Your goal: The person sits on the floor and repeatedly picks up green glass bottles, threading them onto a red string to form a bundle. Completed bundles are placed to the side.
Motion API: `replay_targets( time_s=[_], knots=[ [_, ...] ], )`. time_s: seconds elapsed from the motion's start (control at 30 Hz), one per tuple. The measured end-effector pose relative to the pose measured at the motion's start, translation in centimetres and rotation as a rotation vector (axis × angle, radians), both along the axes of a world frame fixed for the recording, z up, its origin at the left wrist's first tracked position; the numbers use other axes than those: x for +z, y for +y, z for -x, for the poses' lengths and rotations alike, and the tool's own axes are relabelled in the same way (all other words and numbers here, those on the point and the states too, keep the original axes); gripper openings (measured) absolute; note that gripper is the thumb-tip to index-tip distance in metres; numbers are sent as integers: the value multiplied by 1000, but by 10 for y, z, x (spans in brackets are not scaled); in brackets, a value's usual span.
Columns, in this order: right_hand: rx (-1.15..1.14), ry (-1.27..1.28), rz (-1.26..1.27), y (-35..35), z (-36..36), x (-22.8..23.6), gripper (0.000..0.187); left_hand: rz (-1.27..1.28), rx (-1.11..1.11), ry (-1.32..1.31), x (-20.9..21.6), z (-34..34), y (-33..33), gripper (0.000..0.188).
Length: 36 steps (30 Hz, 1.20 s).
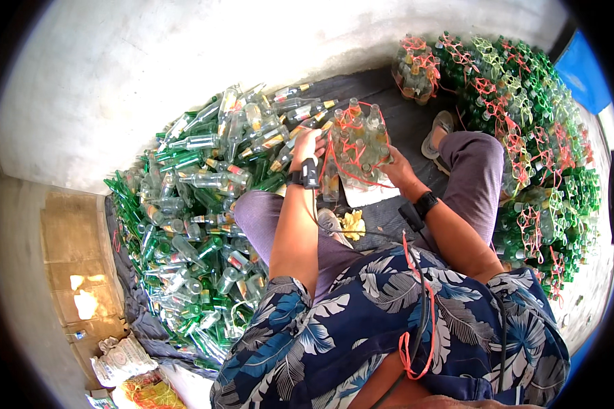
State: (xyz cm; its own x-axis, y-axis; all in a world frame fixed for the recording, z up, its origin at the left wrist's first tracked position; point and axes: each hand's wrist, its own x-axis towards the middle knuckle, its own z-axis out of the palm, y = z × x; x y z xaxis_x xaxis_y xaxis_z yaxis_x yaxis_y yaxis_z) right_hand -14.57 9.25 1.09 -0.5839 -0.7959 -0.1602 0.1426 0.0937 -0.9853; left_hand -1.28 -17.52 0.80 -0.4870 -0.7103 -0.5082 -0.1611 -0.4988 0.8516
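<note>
A bundle of clear glass bottles [359, 146] is positioned centre, in front of the person, between both hands. Bottles are grouped necks up, looped around by red string [351, 129]. The bundle's left side is approached by the left hand [309, 148]; fingers are partly curled at the edge of the bundle, but whether string or glass is gripped cannot be told. The right hand [398, 170] is set against the bundle's lower right side; fingertips are partly hidden by the bottles, so closed or merely resting cannot be told. Black straps are worn on both wrists, a small black device [310, 174] being carried on the left one.

A white flat piece [372, 195] is seen under the bundle's near edge; a clear bottle [330, 183] is placed just beside it, on the left. A crumpled yellow item [353, 225] is located nearer the person, by one shoe [334, 223]. The floor is covered with a dark sheet [382, 85].

The left side is filled by a large heap of loose bottles [198, 180], green and clear mixed, tumbled at all angles, some labelled. The right side is filled by rows of tied bottle bundles [535, 146], mostly green, laced with red and yellow-green string. One tied bundle of clear bottles [416, 73] is stood at the near-wall end of these rows. A pale wall [205, 44] is seen behind. A white sack [124, 361] is located lower left.
</note>
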Motion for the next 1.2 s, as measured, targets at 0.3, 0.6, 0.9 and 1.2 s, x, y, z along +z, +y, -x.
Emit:
replay_targets(
  time_s=[0.3,0.6,0.9,1.2],
  knots=[
    [59,-68,28,-3,-6,5,66,354,-215,-105,-102,-5,-8,39],
    [74,-27,-65,-5,-7,10,64,-305,355,932,35,-51,-44,9],
    [-19,-54,-50,2,1,14,58,433,-178,-528,130,-112,-12,23],
    [7,44,-68,-3,1,5,58,398,-1042,-1050,75,-57,72,33]
  ],
)
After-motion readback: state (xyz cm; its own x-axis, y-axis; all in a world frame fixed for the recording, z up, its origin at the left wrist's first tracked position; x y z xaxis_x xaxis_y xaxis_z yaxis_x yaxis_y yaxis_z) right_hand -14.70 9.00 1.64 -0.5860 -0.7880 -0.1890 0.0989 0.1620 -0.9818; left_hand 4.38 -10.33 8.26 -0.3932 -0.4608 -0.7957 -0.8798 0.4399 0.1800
